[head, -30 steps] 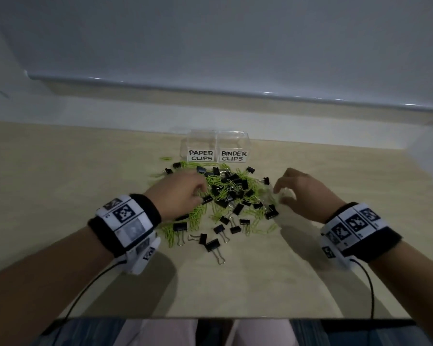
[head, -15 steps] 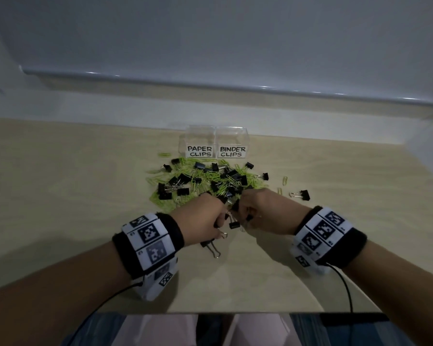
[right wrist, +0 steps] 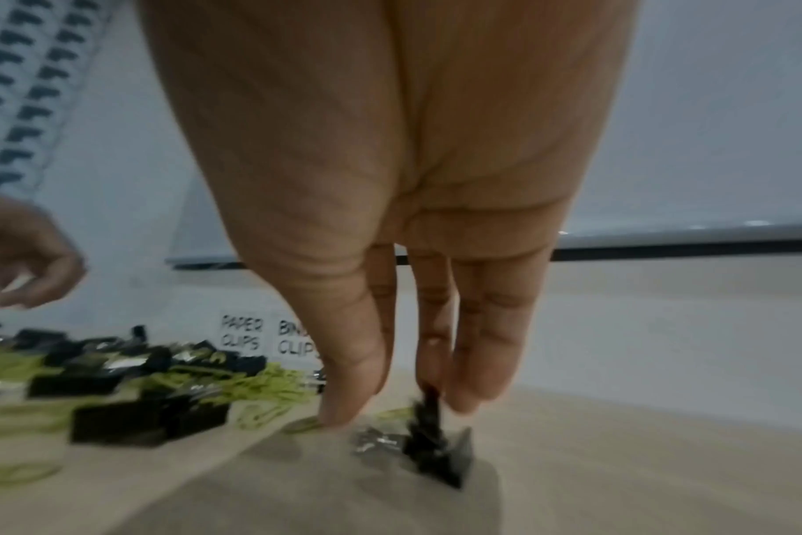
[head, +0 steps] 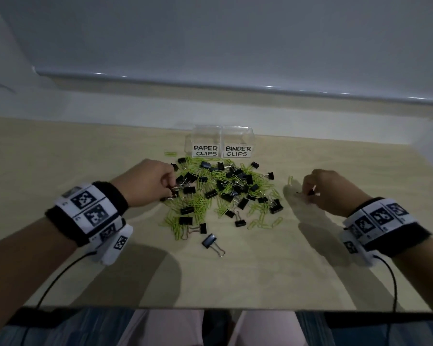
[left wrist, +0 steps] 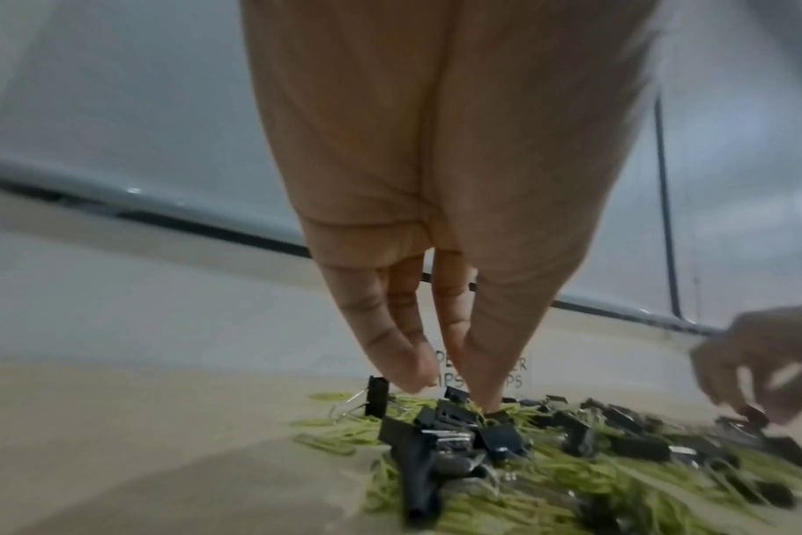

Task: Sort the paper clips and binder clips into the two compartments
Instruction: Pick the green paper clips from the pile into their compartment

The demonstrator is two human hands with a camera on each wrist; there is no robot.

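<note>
- Head view: left hand (head: 145,182) fingertips dip into the clip pile (head: 223,193), grip unclear.
- Right hand (head: 328,191) pinches a black binder clip (right wrist: 435,445) beside the pile.

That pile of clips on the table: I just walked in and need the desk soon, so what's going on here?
A person is sorting a mixed pile of black binder clips and green paper clips on the pale wooden table. The left hand picks at binder clips on the pile's left edge. The right hand pinches a stray black binder clip off to the right. The clear two-compartment box labelled PAPER CLIPS and BINDER CLIPS behind the pile looks empty.
</note>
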